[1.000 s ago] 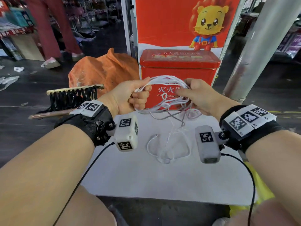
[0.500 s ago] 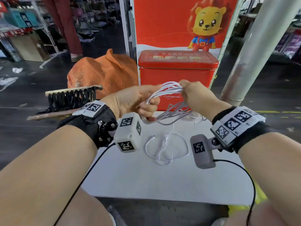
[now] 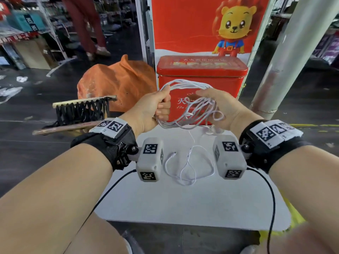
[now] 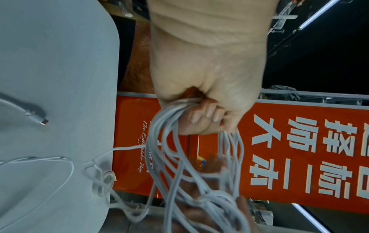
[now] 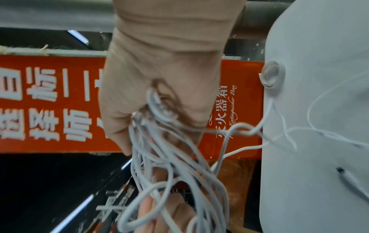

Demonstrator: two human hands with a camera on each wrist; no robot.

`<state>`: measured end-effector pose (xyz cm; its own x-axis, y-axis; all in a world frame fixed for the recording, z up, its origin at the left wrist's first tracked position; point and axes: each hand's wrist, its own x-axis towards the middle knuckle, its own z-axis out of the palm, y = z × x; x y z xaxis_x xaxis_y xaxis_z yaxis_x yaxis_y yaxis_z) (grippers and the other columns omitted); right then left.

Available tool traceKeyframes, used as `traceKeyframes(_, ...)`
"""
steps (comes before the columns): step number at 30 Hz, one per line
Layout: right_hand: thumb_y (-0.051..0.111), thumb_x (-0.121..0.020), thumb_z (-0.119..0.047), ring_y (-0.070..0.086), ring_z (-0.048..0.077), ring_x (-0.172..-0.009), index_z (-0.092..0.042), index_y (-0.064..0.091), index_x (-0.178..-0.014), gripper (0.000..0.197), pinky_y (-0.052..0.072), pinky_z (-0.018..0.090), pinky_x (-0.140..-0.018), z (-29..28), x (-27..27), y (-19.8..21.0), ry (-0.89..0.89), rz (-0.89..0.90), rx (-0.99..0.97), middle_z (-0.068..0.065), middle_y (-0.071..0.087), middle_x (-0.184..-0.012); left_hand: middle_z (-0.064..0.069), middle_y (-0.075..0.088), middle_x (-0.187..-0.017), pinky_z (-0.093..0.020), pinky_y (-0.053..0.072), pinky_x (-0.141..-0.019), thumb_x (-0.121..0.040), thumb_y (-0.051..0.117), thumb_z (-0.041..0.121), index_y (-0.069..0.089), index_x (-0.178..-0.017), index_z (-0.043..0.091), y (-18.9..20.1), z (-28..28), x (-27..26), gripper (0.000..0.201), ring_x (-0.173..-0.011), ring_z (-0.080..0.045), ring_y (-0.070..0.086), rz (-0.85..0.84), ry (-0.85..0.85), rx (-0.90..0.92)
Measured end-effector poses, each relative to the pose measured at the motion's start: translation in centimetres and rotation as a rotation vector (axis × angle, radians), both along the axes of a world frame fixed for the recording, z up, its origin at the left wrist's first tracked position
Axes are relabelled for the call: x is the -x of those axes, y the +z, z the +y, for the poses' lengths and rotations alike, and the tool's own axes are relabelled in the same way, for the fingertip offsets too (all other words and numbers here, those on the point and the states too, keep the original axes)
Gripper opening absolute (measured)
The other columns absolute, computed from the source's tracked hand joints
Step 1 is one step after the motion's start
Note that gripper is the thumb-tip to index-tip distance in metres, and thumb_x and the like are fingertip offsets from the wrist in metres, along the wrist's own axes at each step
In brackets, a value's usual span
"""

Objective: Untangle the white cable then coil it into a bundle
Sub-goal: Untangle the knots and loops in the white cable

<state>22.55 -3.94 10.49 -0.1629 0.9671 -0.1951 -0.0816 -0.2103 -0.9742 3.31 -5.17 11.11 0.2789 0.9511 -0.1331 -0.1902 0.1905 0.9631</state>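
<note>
The white cable (image 3: 185, 84) is held up as a bunch of several loops between both hands, in front of the red tin. My left hand (image 3: 163, 107) grips one side of the loops in a fist; in the left wrist view the strands (image 4: 169, 141) run out under the curled fingers (image 4: 201, 116). My right hand (image 3: 211, 99) holds the tangled side, with strands (image 5: 169, 157) crossing its palm. A thin tail drops to the white table (image 3: 183, 208) and lies there in loose loops (image 3: 189, 167). Its connector (image 3: 175, 153) (image 4: 43, 121) rests on the table.
A red tin box (image 3: 201, 74) stands at the table's far edge, under a red poster. An orange bag (image 3: 117, 83) and a wooden rack with black straps (image 3: 82, 109) lie on the floor at left. A grey pillar (image 3: 284, 61) rises at right. A small clear disc (image 5: 271, 74) sits on the table.
My left hand's fingers have closed into a fist round the strands. The bunch has opened into a wider loop between the hands. The tail on the table has shifted slightly.
</note>
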Motion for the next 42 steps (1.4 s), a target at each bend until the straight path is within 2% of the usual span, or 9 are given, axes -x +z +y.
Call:
traceKeyframes(2, 0.088, -0.05, -0.02, 0.06, 0.044, -0.107, 0.001, 0.054, -0.12, 0.081, 0.042, 0.061, -0.097, -0.6, 0.6, 0.3, 0.031, 0.133, -0.023, 0.029, 0.059, -0.12, 0.007, 0.026, -0.042, -0.016, 0.023, -0.032, -0.1, 0.039, 0.037, 0.036, -0.064, 0.015, -0.2, 0.1, 0.0, 0.043, -0.032, -0.004, 0.022, -0.036, 0.015, 0.014)
traceKeyframes(5, 0.065, -0.086, -0.013, 0.063, 0.028, -0.059, -0.001, 0.053, -0.076, 0.02, 0.053, 0.041, -0.077, -1.1, 1.0, 0.2, 0.111, 0.125, -0.151, 0.012, 0.06, -0.062, 0.008, 0.026, -0.042, -0.016, 0.023, -0.033, -0.1, 0.04, 0.037, 0.036, -0.064, 0.016, -0.4, 0.3, 0.5, 0.042, -0.032, -0.004, 0.022, -0.035, 0.015, 0.034)
traceKeyframes(9, 0.062, -0.09, -0.029, 0.041, 0.012, -0.036, -0.02, 0.043, -0.058, 0.039, 0.037, 0.042, -0.074, -1.6, 0.6, -0.3, 0.218, -0.051, -0.232, -0.005, 0.034, -0.039, 0.008, 0.026, -0.04, -0.017, 0.025, -0.033, -0.1, 0.04, 0.035, 0.036, -0.065, 0.015, 0.1, 0.5, 1.4, 0.041, -0.031, -0.004, 0.023, -0.038, -0.032, 0.089)
traceKeyframes(15, 0.071, -0.082, -0.029, 0.048, 0.013, -0.045, -0.009, 0.059, -0.083, 0.024, 0.037, 0.021, -0.041, -0.8, -0.1, 0.1, 0.088, -0.359, -0.238, 0.004, 0.057, -0.059, 0.009, 0.024, -0.04, -0.016, 0.016, -0.03, -0.1, 0.035, 0.033, 0.033, -0.064, 0.018, 1.2, 0.2, 2.0, 0.04, -0.028, -0.003, 0.019, -0.053, -0.148, 0.143)
traceKeyframes(18, 0.066, -0.084, -0.032, 0.059, 0.017, -0.058, -0.008, 0.061, -0.096, 0.027, 0.051, 0.027, -0.051, -0.9, -0.3, -0.2, 0.156, -0.438, -0.262, 0.006, 0.067, -0.074, 0.011, 0.021, -0.04, -0.016, 0.01, -0.033, -0.095, 0.043, 0.047, 0.029, -0.061, 0.021, 1.4, 0.0, 1.9, 0.045, -0.03, -0.003, 0.016, 0.019, -0.11, 0.103)
traceKeyframes(21, 0.063, -0.078, -0.05, 0.037, 0.011, -0.038, -0.01, 0.062, -0.089, 0.042, 0.03, 0.02, -0.038, -0.8, -1.1, -0.5, 0.197, -0.546, -0.259, 0.002, 0.062, -0.057, 0.01, 0.019, -0.042, -0.017, 0.011, -0.032, -0.091, 0.048, 0.054, 0.028, -0.058, 0.023, 0.8, 0.2, 2.0, 0.05, -0.032, -0.004, 0.015, 0.09, 0.024, 0.079)
traceKeyframes(30, 0.061, -0.09, -0.034, 0.052, 0.019, -0.069, -0.009, 0.066, -0.085, 0.026, 0.044, 0.031, -0.067, 1.1, -5.0, -2.6, -0.34, -0.722, -0.363, 0.007, 0.06, -0.076, 0.009, 0.019, -0.04, -0.019, 0.013, -0.033, -0.095, 0.05, 0.037, 0.027, -0.057, 0.023, -0.9, 2.0, 3.8, 0.047, -0.032, -0.007, 0.014, 0.035, 0.35, 0.078)
traceKeyframes(38, 0.041, -0.1, -0.021, 0.044, 0.011, -0.054, -0.006, 0.067, -0.089, 0.032, 0.038, 0.026, -0.052, 1.8, -3.3, -2.1, -0.416, -0.726, -0.432, -0.003, 0.054, -0.067, 0.009, 0.019, -0.043, -0.018, 0.014, -0.033, -0.094, 0.052, 0.039, 0.027, -0.058, 0.024, -1.0, 1.8, 2.7, 0.047, -0.034, -0.007, 0.014, 0.119, 0.23, 0.073)
traceKeyframes(42, 0.038, -0.099, -0.016, 0.052, 0.021, -0.084, -0.007, 0.064, -0.109, 0.03, 0.037, 0.026, -0.069, 2.1, -4.9, -2.6, -0.493, -0.826, -0.31, 0.01, 0.062, -0.106, 0.009, 0.02, -0.039, -0.018, 0.014, -0.032, -0.096, 0.05, 0.032, 0.029, -0.061, 0.022, -0.9, 1.9, 3.8, 0.042, -0.031, -0.007, 0.015, 0.056, 0.443, 0.075)
